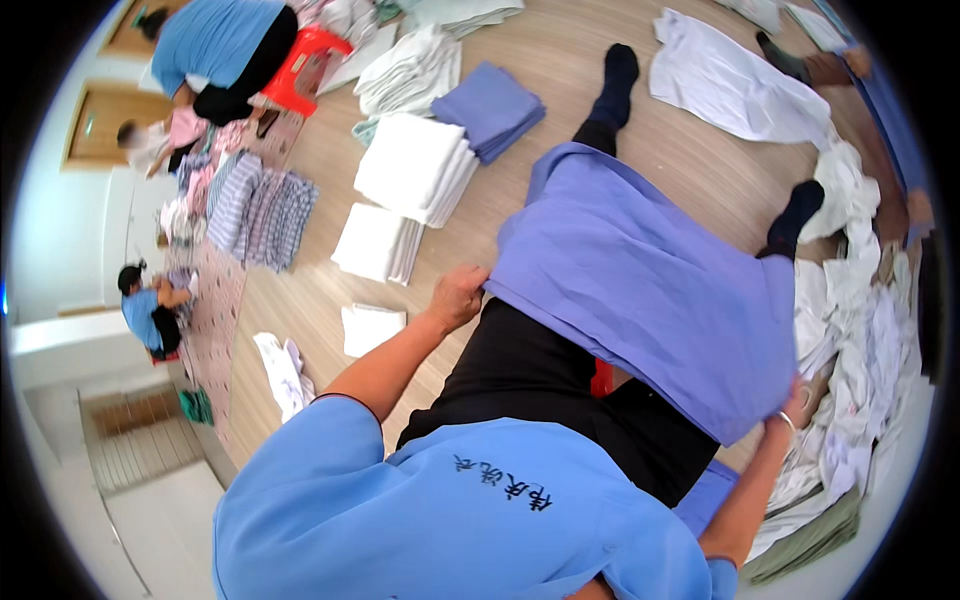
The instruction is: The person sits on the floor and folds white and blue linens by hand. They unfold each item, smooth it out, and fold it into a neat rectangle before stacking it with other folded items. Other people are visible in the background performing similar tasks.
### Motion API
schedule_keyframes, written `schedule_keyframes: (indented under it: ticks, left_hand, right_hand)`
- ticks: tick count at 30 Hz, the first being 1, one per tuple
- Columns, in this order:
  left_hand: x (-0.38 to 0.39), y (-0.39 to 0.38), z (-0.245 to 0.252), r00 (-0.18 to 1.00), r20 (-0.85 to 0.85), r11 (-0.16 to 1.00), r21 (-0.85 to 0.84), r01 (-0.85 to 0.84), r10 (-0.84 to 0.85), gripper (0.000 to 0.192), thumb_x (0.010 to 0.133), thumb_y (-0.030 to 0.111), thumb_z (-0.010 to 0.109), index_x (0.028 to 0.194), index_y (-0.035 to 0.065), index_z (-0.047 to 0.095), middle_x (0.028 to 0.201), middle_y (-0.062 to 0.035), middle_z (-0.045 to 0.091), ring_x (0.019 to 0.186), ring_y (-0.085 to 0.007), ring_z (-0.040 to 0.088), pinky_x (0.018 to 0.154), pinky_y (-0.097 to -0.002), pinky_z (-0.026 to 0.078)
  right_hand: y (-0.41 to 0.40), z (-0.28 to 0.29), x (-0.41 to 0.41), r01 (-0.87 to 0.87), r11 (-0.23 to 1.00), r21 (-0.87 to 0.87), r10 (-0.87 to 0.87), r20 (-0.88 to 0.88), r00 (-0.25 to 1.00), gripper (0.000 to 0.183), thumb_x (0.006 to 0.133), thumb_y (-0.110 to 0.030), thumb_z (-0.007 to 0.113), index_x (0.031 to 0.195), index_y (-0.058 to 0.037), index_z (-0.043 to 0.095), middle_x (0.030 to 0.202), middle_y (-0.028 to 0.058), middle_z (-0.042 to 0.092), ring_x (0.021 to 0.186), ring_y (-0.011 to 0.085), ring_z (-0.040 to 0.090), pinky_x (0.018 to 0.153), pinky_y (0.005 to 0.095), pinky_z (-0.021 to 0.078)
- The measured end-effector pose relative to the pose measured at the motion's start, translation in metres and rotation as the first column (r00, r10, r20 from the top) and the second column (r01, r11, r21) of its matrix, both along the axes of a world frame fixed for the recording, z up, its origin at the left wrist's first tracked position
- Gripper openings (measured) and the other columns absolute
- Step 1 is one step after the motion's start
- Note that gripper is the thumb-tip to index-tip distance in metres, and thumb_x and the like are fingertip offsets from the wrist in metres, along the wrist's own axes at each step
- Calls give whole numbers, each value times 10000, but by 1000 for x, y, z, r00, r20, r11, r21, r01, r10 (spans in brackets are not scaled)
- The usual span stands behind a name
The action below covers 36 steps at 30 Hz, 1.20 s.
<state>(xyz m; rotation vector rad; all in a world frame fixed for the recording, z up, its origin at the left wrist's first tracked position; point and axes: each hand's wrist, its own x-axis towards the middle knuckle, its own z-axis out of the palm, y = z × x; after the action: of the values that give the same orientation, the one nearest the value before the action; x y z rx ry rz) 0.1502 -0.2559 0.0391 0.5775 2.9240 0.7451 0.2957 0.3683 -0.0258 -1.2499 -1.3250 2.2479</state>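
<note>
A blue-violet cloth [637,277] lies spread across my knees and lower legs. My left hand [459,294] pinches its near left corner between thumb and fingers. At the near right corner my right hand [784,412], with a light bracelet at the wrist, grips the cloth's edge; its fingers are partly hidden. Left of the cloth, on the floor, are a folded blue-violet stack [489,109], a thick folded white stack [412,166], a smaller white stack [377,244] and a flat folded white piece [373,330].
Loose white cloths [847,375] are heaped on the right, with a white sheet [739,82] at the upper right. Striped and checked folded fabrics [259,214] lie left. A co-worker [217,45] bends beside a red plastic stool [306,69]; other people work farther left and at the right edge.
</note>
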Motion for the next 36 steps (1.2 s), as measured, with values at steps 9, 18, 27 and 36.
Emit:
schedule_keyframes:
  ticks: [9,18,27,36]
  left_hand:
    - [-39,-42,26,961,263,993,61,-101,82,242,709,202,637,885,36,638,773,-96,621,629,-195,565,578,-295,454]
    - [-132,43,-24,498,760,676,106,-730,418,357,737,249,655,960,-25,607,993,-141,594,854,-219,569,728,-347,446]
    - [-182,43,-27,274,961,735,158,-660,39,391,713,248,694,1010,34,557,1000,-75,563,939,-215,515,826,-525,357]
    - [-229,46,-21,425,873,842,31,-538,239,281,701,284,716,902,136,585,807,9,532,661,-113,436,566,-307,358]
  right_hand:
    - [88,238,43,110,872,478,-251,241,938,520,811,-321,585,1166,44,480,1169,148,502,1047,243,492,910,332,372]
    - [94,215,81,8,844,536,-245,372,895,510,766,-371,640,1092,10,546,1083,94,548,988,192,495,888,309,362]
    - [112,187,132,97,914,393,-236,322,917,490,759,-294,640,1140,-16,509,1128,102,532,1002,221,511,910,351,374]
    - [122,164,100,67,975,212,-140,353,925,502,772,-317,642,1159,-32,498,1161,89,518,1051,215,490,939,355,356]
